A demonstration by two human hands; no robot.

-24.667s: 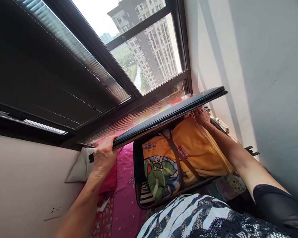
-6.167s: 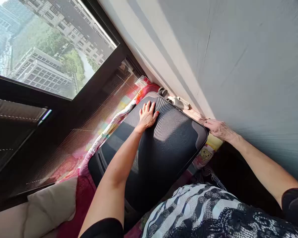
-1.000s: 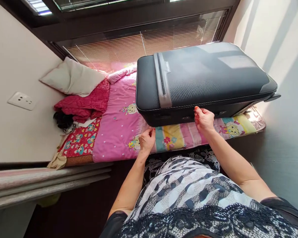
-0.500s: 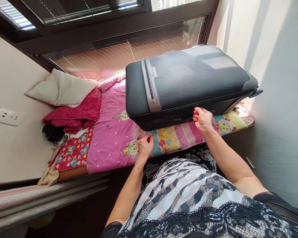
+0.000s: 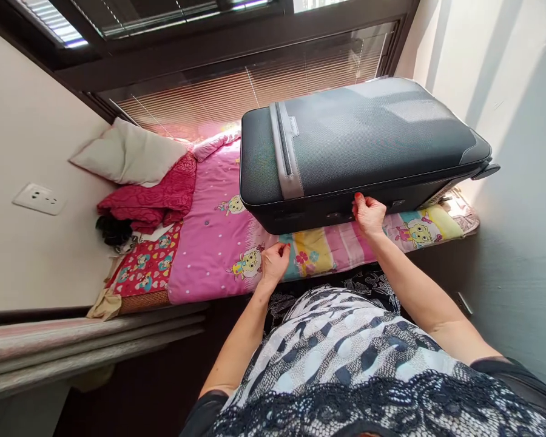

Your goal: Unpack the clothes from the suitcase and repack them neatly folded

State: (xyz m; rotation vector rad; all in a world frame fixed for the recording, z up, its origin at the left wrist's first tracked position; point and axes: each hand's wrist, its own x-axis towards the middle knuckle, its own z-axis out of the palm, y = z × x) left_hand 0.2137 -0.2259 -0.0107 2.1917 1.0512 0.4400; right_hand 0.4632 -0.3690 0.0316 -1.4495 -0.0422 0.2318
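Observation:
A large dark suitcase (image 5: 368, 145) with a grey zipped strip lies on its back on a padded ledge. My right hand (image 5: 369, 213) is at its near side, just under the top edge. Thumb and fingers are pinched together against the seam there; whatever sits between them is hidden. Lower and to the left, my left hand (image 5: 275, 264) is closed, fingers curled in with the thumb against them, and nothing shows in it. It hovers over or rests on the cartoon-print quilt (image 5: 209, 243), apart from the suitcase.
A white pillow (image 5: 131, 152) and a crumpled red cloth (image 5: 155, 194) are heaped at the left end. Window blinds (image 5: 200, 97) rise behind the ledge. A wall (image 5: 523, 182) stands close on the right, and a socket plate (image 5: 39, 199) is on the left wall.
The view has shifted, moving the scene slightly right. Against the suitcase, my right hand has slid a little left along the near edge. My left hand stays closed near the same spot.

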